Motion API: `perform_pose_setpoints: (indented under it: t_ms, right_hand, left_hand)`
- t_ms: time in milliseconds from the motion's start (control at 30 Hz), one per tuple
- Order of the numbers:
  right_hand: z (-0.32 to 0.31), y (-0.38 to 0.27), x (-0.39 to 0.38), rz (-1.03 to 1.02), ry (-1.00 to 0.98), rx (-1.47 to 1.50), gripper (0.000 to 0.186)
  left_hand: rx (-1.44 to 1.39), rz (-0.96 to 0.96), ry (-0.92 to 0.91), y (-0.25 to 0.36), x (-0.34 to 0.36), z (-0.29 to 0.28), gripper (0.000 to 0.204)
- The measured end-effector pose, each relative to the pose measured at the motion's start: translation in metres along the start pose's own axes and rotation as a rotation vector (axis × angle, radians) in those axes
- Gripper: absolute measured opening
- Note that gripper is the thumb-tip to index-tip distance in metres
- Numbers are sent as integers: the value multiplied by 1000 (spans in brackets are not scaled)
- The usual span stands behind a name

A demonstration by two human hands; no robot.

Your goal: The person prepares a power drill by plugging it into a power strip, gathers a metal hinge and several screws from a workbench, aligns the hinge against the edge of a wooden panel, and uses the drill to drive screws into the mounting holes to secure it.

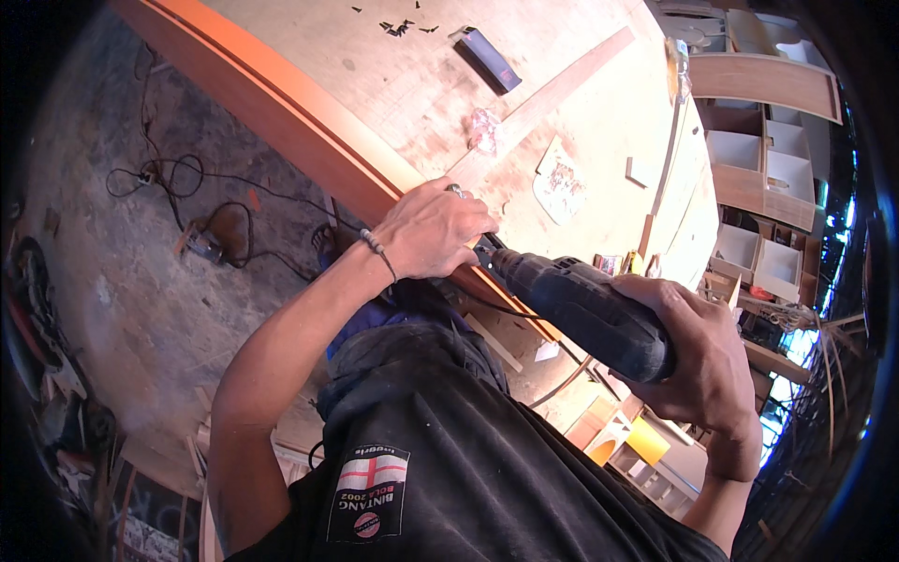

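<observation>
My right hand [698, 347] is wrapped round the rear of a dark power drill [590, 304], whose chuck points left toward my other hand. My left hand [435, 229], with a ring and a bracelet at the wrist, rests on the edge of a long orange-brown wooden board [309, 140]. Its fingers are curled together right beside the drill's tip. What they pinch there is hidden, and so is the drill's point of contact. The board runs from the upper left down beneath my left hand and the drill.
On the pale worktop [421, 94] lie dark screws [398, 28], a dark box [487, 61], a wooden strip [571, 80], crumpled plastic [484, 129] and a stained paper piece [560, 183]. A black cable [248, 178] loops across the floor. Wooden drawer units [773, 169] stand at right.
</observation>
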State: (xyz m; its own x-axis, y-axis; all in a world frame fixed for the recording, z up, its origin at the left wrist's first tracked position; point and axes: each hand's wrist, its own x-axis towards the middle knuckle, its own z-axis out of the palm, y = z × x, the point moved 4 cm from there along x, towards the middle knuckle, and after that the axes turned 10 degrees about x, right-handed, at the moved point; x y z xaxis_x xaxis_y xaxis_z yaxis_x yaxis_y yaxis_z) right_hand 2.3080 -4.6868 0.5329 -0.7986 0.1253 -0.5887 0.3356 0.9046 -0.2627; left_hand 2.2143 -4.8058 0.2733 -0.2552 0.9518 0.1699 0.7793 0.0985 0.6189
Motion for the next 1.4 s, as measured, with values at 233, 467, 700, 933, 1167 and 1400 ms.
perform_pose_setpoints:
  t_ms: [233, 467, 700, 933, 1167, 1400]
  right_hand:
    - [-10, 1, 5, -79, 33, 133, 68]
    - [-27, 14, -24, -136, 166, 201, 66]
    - [23, 122, -89, -129, 659, 1024, 77]
    - [126, 195, -139, 166, 890, 1339, 78]
    - [203, 229, -190, 456, 1155, 1463, 73]
    - [246, 225, -227, 645, 1380, 1502, 57]
  left_hand:
    - [-39, 27, 40, 3, 3, 3, 41]
    - [-26, -33, -82, 4, 8, -13, 49]
    - [203, -273, -318, 15, 33, -2, 53]
    - [33, -445, -688, 1, 64, -5, 44]
    - [-147, -335, -936, -1, 85, 2, 44]
    - [-112, -446, -904, -127, 114, -36, 51]
